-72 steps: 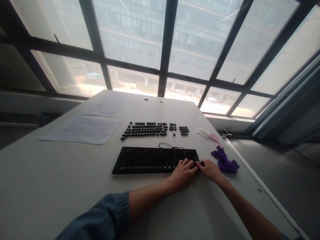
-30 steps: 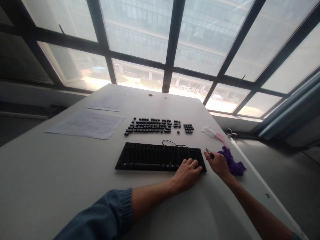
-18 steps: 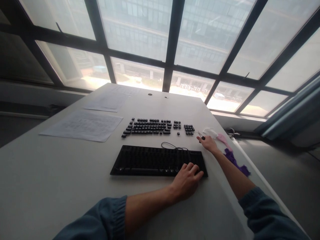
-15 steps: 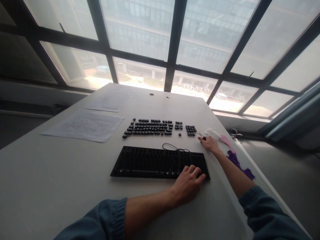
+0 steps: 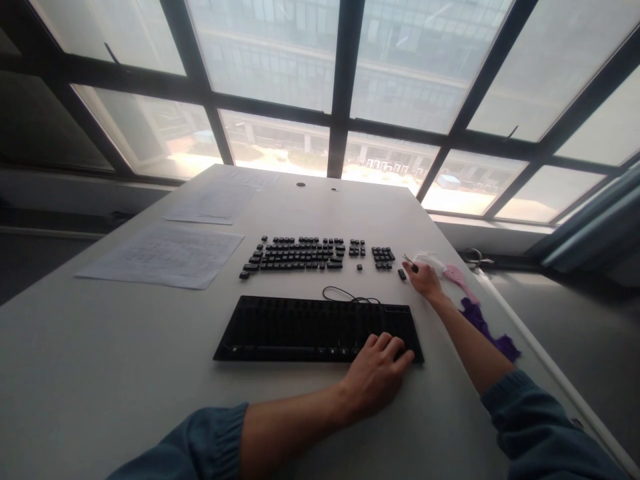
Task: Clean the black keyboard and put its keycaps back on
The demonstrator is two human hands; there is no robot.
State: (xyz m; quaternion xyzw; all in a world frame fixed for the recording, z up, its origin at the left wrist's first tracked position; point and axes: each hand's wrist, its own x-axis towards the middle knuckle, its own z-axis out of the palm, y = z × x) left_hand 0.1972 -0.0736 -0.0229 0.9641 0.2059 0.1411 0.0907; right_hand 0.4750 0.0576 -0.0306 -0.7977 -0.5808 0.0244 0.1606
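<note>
A black keyboard (image 5: 290,330) lies on the table, most of its keycaps off and a few left along the bottom row. My left hand (image 5: 379,373) grips its lower right part, fingers bent over the top and thumb at the near edge. My right hand (image 5: 425,279) is closed around a small keycap puller (image 5: 409,263) with thin wires and a dark handle, pointing up and left. Just left of those fingers a single black keycap (image 5: 401,274) lies on the table. Loose keycaps (image 5: 300,256) are laid out in keyboard order behind the keyboard.
Printed sheets (image 5: 165,255) lie at the left. A coiled cable (image 5: 350,295) sits behind the keyboard. White crumpled material (image 5: 431,260), a pink piece (image 5: 461,280) and a purple cloth (image 5: 487,331) lie along the table's right edge. Large windows rise beyond the table (image 5: 125,347).
My right hand has drawn back to the right with the puller, and a keycap now lies on the table beside the number-pad group. My left hand stays on the keyboard; the view shifted slightly.
</note>
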